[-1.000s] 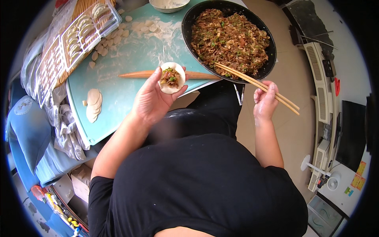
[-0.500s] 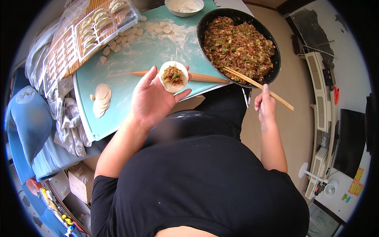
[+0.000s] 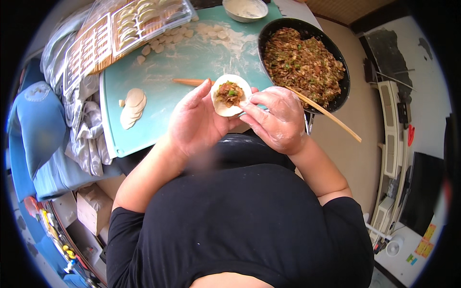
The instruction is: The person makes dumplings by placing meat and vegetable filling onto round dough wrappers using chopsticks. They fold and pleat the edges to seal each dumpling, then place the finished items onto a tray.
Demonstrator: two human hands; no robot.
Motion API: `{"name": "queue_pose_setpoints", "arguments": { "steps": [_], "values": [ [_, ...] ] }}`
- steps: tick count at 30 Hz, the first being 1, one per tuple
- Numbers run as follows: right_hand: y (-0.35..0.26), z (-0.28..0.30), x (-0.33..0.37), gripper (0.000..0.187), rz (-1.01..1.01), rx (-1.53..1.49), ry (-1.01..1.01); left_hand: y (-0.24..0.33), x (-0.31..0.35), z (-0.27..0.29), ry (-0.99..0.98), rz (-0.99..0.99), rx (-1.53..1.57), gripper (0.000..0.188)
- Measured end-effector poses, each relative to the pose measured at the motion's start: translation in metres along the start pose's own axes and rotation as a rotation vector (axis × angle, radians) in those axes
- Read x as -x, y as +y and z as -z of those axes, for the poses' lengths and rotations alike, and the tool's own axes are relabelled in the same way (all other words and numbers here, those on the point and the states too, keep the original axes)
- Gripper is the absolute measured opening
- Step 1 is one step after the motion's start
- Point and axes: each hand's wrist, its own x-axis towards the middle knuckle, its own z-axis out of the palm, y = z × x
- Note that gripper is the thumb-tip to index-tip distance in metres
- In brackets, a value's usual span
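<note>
Left fingers [image 3: 199, 93] partly hidden behind wrapper [image 3: 242, 85]; rolling pin [image 3: 187, 81] mostly covered.

Head-worn fisheye view, facing down past chest [image 3: 233, 221], fingers [image 3: 258, 113] near.

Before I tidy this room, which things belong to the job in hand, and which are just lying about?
Seemingly part of the job:
filled wrapper, in the left hand
chopsticks
pan of filling
stacked wrappers
dough pieces
rolling pin
shaped dumplings
white bowl
green mat

Seemingly just lying about:
blue cushion
cardboard box
white fan
</note>
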Motion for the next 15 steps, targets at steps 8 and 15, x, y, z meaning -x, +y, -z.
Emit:
{"name": "queue_pose_setpoints", "arguments": {
  "steps": [8, 15],
  "values": [
    [0.001, -0.009, -0.007, 0.023, 0.106, 0.019, 0.006, -0.001, 0.007, 0.011, -0.033, -0.046, 0.052, 0.053],
    [0.003, -0.011, -0.005, 0.022, 0.165, 0.047, -0.049, -0.001, 0.003, 0.011, -0.095, -0.031, 0.086, 0.052]
  ]
}}
